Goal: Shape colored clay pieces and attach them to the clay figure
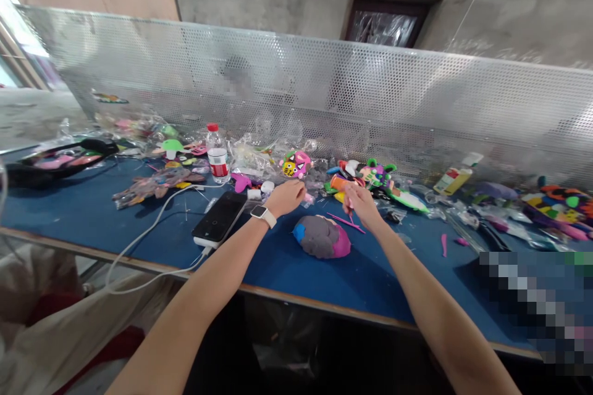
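Note:
My left hand (288, 196), with a pale watch on its wrist, is above the table with its fingers curled together; whatever they hold is hidden. A small pink piece (308, 198) shows beside its fingertips. My right hand (362, 205) is closed in a pinch next to an orange piece (340, 183). A thin purple strip shows under those fingers, but I cannot make out what they grip. Below both hands sits a rounded lump of modelling clay (319, 236), mostly grey, blue at its left end and magenta at its right. Purple modelling tools (348, 223) lie just behind it.
A charging phone (220, 219) with a white cable lies left. Behind it stands a water bottle (217, 157). Colourful clay figures (296, 164) and plastic bags line the perforated metal screen (296, 86). A black tray (60, 163) sits far left.

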{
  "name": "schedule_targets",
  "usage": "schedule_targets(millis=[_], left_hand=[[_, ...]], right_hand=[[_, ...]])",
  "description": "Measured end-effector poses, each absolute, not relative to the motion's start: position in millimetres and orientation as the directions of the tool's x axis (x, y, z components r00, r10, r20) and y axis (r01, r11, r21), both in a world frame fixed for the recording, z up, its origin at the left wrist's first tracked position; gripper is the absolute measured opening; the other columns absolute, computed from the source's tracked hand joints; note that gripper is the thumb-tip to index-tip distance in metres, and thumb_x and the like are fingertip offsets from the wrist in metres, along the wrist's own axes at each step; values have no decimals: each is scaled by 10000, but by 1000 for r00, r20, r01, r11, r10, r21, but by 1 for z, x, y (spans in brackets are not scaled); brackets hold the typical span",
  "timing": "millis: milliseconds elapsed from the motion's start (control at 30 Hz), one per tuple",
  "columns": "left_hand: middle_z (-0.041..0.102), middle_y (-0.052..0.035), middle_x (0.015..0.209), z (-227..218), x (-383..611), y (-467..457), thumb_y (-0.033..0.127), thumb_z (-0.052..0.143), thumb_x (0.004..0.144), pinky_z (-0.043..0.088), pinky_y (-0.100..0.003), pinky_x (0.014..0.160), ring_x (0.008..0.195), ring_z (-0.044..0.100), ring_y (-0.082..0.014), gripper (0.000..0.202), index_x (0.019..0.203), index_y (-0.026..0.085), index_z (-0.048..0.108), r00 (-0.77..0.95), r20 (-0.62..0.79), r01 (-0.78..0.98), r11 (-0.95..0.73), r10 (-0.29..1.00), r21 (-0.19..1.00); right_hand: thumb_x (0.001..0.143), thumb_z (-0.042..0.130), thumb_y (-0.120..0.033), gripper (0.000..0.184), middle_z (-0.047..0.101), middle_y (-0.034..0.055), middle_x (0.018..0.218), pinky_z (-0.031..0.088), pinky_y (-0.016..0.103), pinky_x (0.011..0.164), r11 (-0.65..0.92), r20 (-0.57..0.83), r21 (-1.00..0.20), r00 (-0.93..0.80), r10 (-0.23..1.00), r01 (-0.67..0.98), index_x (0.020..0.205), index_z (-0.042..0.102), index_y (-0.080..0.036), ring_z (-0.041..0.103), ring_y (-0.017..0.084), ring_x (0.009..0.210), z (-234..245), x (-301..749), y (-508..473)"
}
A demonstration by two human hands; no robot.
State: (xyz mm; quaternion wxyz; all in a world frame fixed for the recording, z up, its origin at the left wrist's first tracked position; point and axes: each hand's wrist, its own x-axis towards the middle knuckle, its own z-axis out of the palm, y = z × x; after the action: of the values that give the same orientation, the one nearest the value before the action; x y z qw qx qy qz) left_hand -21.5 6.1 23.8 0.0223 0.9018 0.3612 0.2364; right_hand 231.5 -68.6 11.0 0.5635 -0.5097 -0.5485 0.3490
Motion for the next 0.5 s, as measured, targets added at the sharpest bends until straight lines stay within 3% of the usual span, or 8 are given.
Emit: schedule_targets(millis=[100,167,267,333,400,433,500], left_hand=[[699,-114,1006,25,-23,5,279,544,988,495,-396,944,1061,647,-279,187,946,172,691,687,365,639,-761,629,108],[699,-130,1089,27,-22,2,282,585,968,478,-422,999,1142,627,-298,169,985,165,705,690,397,627,-774,605,89],[702,-125,1144,34,-17,-8,288,532,1011,469,-395,1030,1157,634,-265,222,1041,163,714,695,456,536,-823,556,187],[725,-108,1094,41,-14,-19,381,534,1030,495,-354,962,1053,674,-234,286,1042,166,722,745,410,434,-849,527,302],[755,-98,1083,48,-12,-31,572,594,980,507,-335,883,973,701,-235,434,1105,180,731,836,266,358,-845,480,397],[763,-109,1114,51,-11,-37,647,584,959,507,-334,864,981,708,-248,525,1150,180,729,866,189,352,-833,463,427],[768,-124,1173,54,-10,-47,740,535,938,503,-336,872,1040,716,-275,664,1258,183,701,868,83,400,-786,490,471]], right_hand=[[861,536,-864,646,271,-86,443,243,249,357,211,261,-955,252,932,207,665,446,-256,287,90,367,8,231,-67],[861,478,-902,688,252,-72,453,198,262,374,218,274,-951,276,921,218,621,350,-270,232,93,395,8,229,-66],[873,414,-915,705,260,-49,438,190,289,404,221,288,-924,190,939,311,585,314,-278,246,114,410,14,226,-70],[902,408,-875,687,321,-29,427,259,302,429,248,315,-863,85,945,440,579,385,-269,326,136,425,22,227,-76],[937,500,-754,568,467,-12,496,376,310,494,316,338,-763,-68,939,564,712,582,-238,451,163,489,30,232,-82],[935,549,-693,482,545,-9,563,412,313,518,333,346,-738,-95,933,587,881,664,-229,493,172,514,34,236,-86],[926,596,-601,445,722,46,836,478,332,549,327,331,-741,-104,938,587,1153,682,-228,565,173,551,41,246,-92]])
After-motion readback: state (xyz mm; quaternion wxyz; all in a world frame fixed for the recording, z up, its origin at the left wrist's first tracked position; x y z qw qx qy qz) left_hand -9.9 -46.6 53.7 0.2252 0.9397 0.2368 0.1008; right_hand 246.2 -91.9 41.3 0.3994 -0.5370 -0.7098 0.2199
